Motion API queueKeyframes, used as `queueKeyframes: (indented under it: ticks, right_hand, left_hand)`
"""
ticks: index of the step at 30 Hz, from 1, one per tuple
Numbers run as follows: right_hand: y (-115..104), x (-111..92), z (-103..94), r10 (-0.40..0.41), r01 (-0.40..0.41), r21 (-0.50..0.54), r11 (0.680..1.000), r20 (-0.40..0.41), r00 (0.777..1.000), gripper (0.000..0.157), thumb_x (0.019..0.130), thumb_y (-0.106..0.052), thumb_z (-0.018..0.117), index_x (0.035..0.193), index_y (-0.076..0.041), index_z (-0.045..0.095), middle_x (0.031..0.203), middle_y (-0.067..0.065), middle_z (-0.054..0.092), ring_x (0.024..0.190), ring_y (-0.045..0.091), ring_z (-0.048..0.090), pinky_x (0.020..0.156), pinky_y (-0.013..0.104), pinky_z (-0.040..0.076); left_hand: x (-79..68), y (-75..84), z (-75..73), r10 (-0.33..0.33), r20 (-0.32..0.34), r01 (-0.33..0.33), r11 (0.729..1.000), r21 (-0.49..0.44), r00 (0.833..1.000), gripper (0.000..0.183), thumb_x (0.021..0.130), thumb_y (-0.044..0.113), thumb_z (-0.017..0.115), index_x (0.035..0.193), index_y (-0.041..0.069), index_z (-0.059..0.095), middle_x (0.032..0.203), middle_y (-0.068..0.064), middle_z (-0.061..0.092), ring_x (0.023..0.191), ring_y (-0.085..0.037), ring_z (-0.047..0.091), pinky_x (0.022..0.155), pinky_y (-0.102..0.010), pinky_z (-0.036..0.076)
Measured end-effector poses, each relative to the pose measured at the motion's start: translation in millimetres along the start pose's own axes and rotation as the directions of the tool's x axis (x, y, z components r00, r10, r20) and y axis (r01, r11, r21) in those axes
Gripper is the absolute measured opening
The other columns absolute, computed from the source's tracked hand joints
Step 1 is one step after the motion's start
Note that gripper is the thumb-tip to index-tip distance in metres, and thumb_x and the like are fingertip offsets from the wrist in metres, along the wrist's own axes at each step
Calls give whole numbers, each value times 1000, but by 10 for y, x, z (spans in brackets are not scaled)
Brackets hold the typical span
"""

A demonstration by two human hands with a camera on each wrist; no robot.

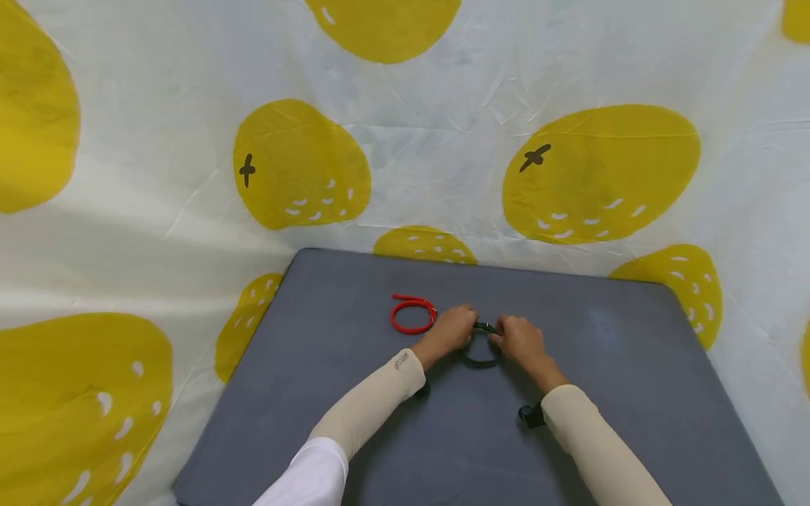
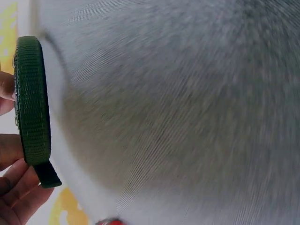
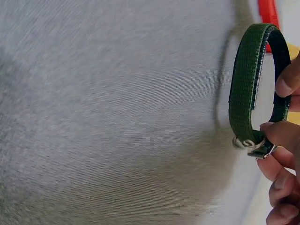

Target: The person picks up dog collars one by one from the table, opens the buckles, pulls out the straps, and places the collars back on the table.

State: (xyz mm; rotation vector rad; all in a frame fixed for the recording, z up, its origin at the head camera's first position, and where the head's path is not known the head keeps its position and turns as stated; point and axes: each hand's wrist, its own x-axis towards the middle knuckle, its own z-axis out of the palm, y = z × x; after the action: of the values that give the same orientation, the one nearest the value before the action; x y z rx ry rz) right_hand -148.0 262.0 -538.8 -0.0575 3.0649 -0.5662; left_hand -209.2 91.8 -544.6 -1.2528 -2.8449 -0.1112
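Both hands hold a dark green collar, closed in a loop, slightly above the grey tabletop. My left hand grips its far left side. With thumb and fingers my right hand pinches the far right part, beside a metal buckle and a small ring. In the left wrist view the green woven band appears edge-on, a short strap end sticking out near the left fingers. A red collar, also looped, lies on the table just beyond the left hand.
The grey table has rounded corners. Behind and beside it hangs a white sheet printed with yellow fruit shapes. Dark wrist straps show below the cream sleeves.
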Motion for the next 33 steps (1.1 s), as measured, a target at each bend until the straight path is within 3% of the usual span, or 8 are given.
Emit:
queueKeyframes:
  ticks: [5,11,15,18,22,27,33]
  right_hand:
    - [-85,17,-148,-7,8,43,999,-16,1000,20,90,-24,77,99,-6,72,84,9,68,69,24,62,56,42,48]
    - [-243,-28,-353,-37,40,176,984,-21,999,26,95,-25,71,110,-5,75,93,11,73,76,25,66,58,39,49]
    - [-329,-107,-496,-79,91,272,958,-55,995,24,94,-22,72,107,-2,75,94,13,74,82,29,67,64,42,53]
    - [-389,-174,-585,-91,108,312,944,-69,993,21,93,-22,73,104,-3,75,94,12,74,87,31,68,72,47,54]
    - [-468,-267,-696,-92,105,358,928,-54,994,20,92,-24,75,102,-6,75,92,8,74,88,28,67,75,45,55]
    - [-547,-371,-797,-102,84,421,903,21,995,22,91,-29,75,103,-10,77,91,3,73,82,18,65,69,35,53]
    - [-602,-539,-812,-149,66,541,839,111,983,19,90,-29,76,100,-13,74,91,4,70,54,10,52,52,28,45]
  left_hand:
    - [-38,-63,-217,2,-16,-3,1000,-27,1000,9,98,14,63,102,15,71,95,-3,64,85,-18,65,70,-28,54]
    - [-197,-132,-442,-5,-51,2,999,-47,999,11,99,18,64,108,15,70,98,-2,62,86,-16,61,74,-24,52]
    - [-356,-135,-578,10,-143,-17,999,-47,990,13,99,21,65,110,15,69,97,-1,59,83,-14,58,69,-20,49]
    - [-499,-111,-680,30,-237,-41,998,-42,971,11,99,22,65,108,15,68,95,-1,57,81,-12,56,65,-16,47]
    - [-675,-66,-812,42,-299,-67,995,-73,953,9,99,19,65,106,14,67,99,0,62,86,-12,60,70,-18,51]
    - [-874,-21,-957,31,-294,-82,983,-163,955,8,99,17,65,105,12,65,99,1,68,87,-12,63,72,-20,52]
    - [-1120,-11,-1048,65,-301,-147,955,-258,952,14,97,20,69,108,12,69,101,1,70,89,-9,63,77,-19,51]
